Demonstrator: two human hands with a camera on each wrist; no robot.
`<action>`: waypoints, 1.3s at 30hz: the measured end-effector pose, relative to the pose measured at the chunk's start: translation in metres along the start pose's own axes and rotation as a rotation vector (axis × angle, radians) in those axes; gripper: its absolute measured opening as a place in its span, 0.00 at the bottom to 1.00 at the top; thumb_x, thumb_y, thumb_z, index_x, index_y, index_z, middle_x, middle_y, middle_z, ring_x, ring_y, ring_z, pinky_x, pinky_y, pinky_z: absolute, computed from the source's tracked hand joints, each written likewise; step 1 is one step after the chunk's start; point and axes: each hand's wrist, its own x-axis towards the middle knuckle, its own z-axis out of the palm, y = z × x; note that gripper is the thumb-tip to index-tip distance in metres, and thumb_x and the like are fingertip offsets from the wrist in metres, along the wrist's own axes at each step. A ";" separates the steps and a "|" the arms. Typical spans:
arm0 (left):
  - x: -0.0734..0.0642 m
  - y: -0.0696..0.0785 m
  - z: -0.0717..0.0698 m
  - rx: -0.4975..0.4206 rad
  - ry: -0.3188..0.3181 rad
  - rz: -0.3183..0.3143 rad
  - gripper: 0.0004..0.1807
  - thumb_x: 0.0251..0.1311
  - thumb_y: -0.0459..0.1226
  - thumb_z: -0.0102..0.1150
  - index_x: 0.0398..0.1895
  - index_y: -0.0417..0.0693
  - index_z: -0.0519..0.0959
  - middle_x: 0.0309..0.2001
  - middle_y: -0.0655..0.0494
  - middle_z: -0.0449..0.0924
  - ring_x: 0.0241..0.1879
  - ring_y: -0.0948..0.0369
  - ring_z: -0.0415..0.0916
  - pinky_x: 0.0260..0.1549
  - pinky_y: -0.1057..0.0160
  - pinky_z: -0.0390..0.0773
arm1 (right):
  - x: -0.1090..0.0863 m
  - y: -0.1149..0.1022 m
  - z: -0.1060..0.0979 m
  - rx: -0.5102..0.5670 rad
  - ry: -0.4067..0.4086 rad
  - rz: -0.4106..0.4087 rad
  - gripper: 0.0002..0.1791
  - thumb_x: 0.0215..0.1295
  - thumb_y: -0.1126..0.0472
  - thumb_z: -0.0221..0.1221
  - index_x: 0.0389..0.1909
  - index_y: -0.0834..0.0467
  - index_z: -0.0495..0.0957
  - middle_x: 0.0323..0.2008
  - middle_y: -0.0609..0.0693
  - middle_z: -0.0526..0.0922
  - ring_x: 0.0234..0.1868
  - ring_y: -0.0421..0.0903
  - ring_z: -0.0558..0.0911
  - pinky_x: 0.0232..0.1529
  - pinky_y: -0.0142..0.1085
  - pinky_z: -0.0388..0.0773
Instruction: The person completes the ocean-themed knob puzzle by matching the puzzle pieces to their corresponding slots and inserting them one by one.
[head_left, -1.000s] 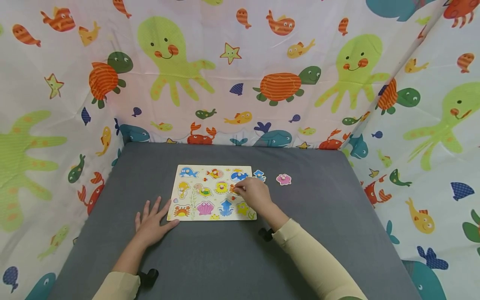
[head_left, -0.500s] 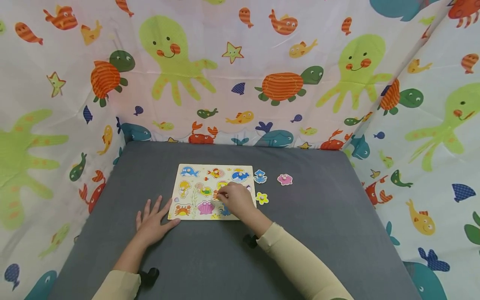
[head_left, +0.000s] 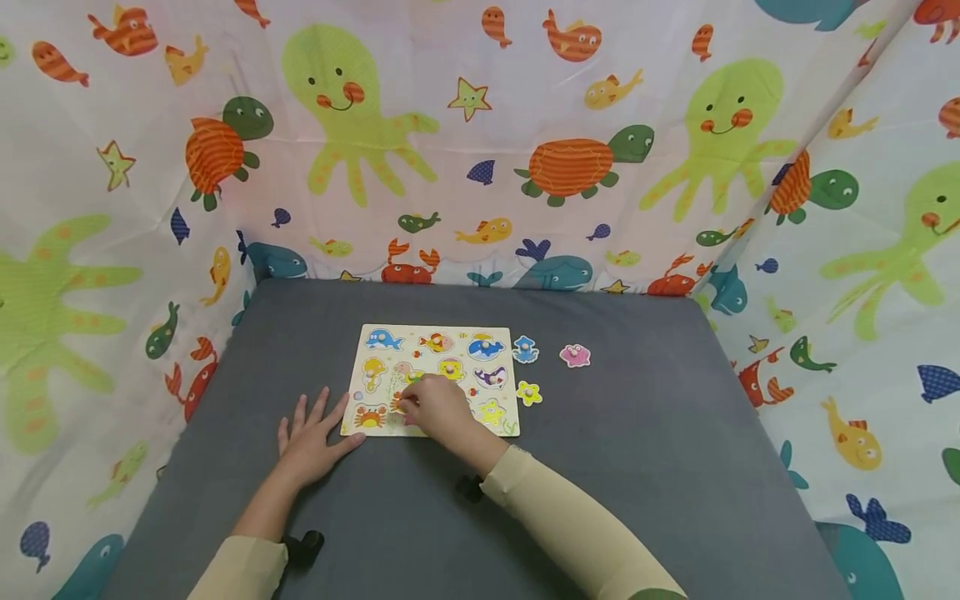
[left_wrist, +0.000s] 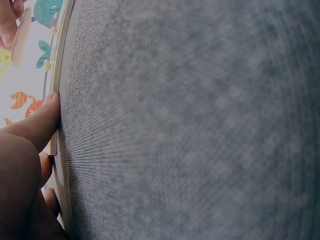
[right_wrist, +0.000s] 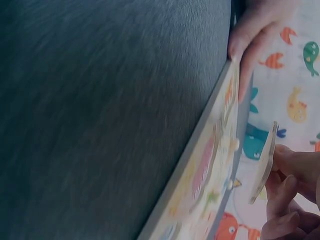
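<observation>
My right hand (head_left: 444, 410) pinches a small orange crab puzzle piece (head_left: 397, 404) between thumb and fingers, above the lower left part of the puzzle board (head_left: 504, 333). In the right wrist view the piece (right_wrist: 264, 165) is edge-on, tilted and apart from the board. My left hand (head_left: 309, 443) lies spread on the table at the board's left side; in the left wrist view its thumb (left_wrist: 49, 110) touches the board's edge. A crab picture (head_left: 371, 416) shows in the board's lower left corner. My right hand hides part of the bottom row.
Three loose pieces lie to the right of the board: a blue squid (head_left: 525, 350), a yellow star (head_left: 528, 393) and a pink shell (head_left: 575, 356). Grey cloth (head_left: 637, 450) covers the table. A sea-animal curtain (head_left: 465, 142) stands behind and at both sides.
My right hand has moved left across the board, carrying the crab piece from the right side to the lower left. The yellow star has come into view. My left hand keeps its place.
</observation>
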 end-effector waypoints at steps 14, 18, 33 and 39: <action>-0.001 0.000 0.000 -0.012 0.004 -0.003 0.50 0.62 0.66 0.58 0.81 0.55 0.54 0.82 0.41 0.38 0.79 0.35 0.24 0.67 0.26 0.25 | 0.018 -0.029 0.032 -0.024 -0.078 0.005 0.08 0.65 0.50 0.68 0.38 0.48 0.91 0.34 0.39 0.89 0.33 0.34 0.82 0.35 0.28 0.78; 0.000 0.000 -0.001 -0.005 0.004 -0.006 0.50 0.62 0.65 0.58 0.81 0.56 0.54 0.82 0.41 0.38 0.79 0.35 0.24 0.68 0.26 0.25 | 0.024 -0.033 0.038 -0.043 -0.069 -0.010 0.07 0.65 0.50 0.68 0.37 0.48 0.92 0.33 0.38 0.89 0.32 0.33 0.82 0.33 0.26 0.77; 0.003 0.002 0.002 0.000 -0.001 0.008 0.49 0.62 0.65 0.59 0.81 0.56 0.54 0.82 0.41 0.38 0.79 0.35 0.24 0.68 0.26 0.26 | 0.031 -0.033 0.052 -0.038 -0.125 0.012 0.06 0.64 0.52 0.69 0.35 0.48 0.91 0.31 0.38 0.89 0.26 0.34 0.78 0.29 0.27 0.73; 0.004 0.002 0.000 0.002 0.007 0.013 0.49 0.62 0.64 0.59 0.81 0.56 0.54 0.82 0.41 0.38 0.79 0.35 0.24 0.68 0.26 0.26 | 0.033 -0.032 0.054 -0.030 -0.131 -0.003 0.06 0.66 0.53 0.67 0.36 0.49 0.90 0.30 0.40 0.85 0.26 0.35 0.75 0.29 0.27 0.72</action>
